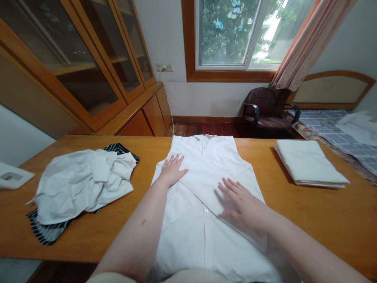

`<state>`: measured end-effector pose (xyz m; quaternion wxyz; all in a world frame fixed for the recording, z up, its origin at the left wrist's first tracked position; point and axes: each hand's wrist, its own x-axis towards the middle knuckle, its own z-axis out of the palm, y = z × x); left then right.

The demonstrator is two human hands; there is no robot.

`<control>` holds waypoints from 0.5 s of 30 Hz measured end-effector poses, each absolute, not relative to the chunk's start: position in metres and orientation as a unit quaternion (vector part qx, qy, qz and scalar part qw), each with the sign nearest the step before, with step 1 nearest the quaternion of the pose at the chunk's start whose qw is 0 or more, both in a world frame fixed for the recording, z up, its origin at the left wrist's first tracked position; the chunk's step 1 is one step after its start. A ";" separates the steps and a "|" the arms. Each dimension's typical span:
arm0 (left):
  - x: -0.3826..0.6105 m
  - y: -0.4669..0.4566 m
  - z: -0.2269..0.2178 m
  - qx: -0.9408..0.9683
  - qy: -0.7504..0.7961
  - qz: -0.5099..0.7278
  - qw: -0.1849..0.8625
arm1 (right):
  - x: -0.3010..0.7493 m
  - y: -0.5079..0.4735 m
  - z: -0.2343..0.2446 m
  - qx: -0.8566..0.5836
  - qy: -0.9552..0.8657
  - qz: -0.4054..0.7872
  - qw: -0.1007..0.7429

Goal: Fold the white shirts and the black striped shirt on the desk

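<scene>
A white shirt [203,232] lies spread on the wooden table in front of me, its collar end at the table's far edge. One sleeve is folded diagonally across the front, and a small button shows below it. My left hand [172,169] rests flat on the shirt's upper left part, fingers spread. Over the folded sleeve on the right side is my right hand [240,200], its fingers apart and holding nothing. A shadow lies under it; I cannot tell whether it touches the cloth.
A crumpled white garment [85,184] lies on black-and-white striped cloth [48,228] at the left. A folded white stack [309,161] sits at the table's right. Beyond the table [321,220] stand a glass-doored cabinet [126,98], an armchair [265,106] and a bed [332,125].
</scene>
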<state>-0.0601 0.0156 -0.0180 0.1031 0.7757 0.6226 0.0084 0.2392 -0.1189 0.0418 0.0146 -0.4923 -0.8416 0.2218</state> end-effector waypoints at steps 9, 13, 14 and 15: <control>-0.059 0.017 -0.021 0.749 0.657 0.038 0.078 | 0.181 -0.076 0.011 -0.527 -0.831 0.175 0.025; -0.060 0.021 -0.025 0.713 0.696 0.034 0.077 | 0.180 -0.074 -0.005 -0.513 -0.845 0.151 0.026; -0.060 0.022 -0.025 0.707 0.702 0.030 0.078 | 0.181 -0.075 -0.006 -0.512 -0.846 0.148 0.027; -0.061 0.022 -0.025 0.703 0.706 0.027 0.079 | 0.182 -0.075 -0.007 -0.511 -0.847 0.146 0.027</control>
